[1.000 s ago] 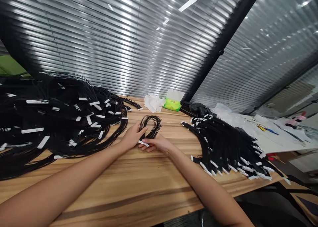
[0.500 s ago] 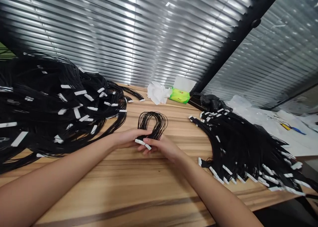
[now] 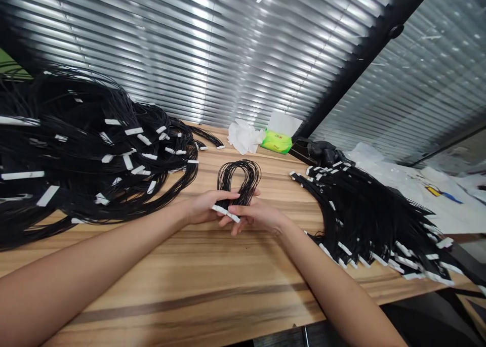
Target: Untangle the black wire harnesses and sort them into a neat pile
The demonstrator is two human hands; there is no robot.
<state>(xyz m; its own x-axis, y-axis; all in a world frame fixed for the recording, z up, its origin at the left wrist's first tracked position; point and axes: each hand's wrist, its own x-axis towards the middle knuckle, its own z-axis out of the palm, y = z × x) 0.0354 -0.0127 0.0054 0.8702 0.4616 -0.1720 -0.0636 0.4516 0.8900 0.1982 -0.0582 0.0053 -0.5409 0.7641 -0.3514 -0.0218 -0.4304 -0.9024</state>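
A small looped bundle of thin black cords with white end tags rests on the wooden table, its loop pointing away from me. My left hand grips the bundle's lower end from the left, fingers closed on the cords. My right hand meets it from the right, pinching the same end by the white tags. A large heap of the same tagged black cords lies to the left of my hands. A second pile of folded black cords lies to the right.
A crumpled white tissue and a green tissue pack sit at the table's far edge below closed window blinds. A black object lies behind the right pile. A side surface with white plastic sheets stands further right.
My hands and the looped bundle have stayed together, shifting slightly right and farther away in the view. The camera tilted a little; the piles have not moved.
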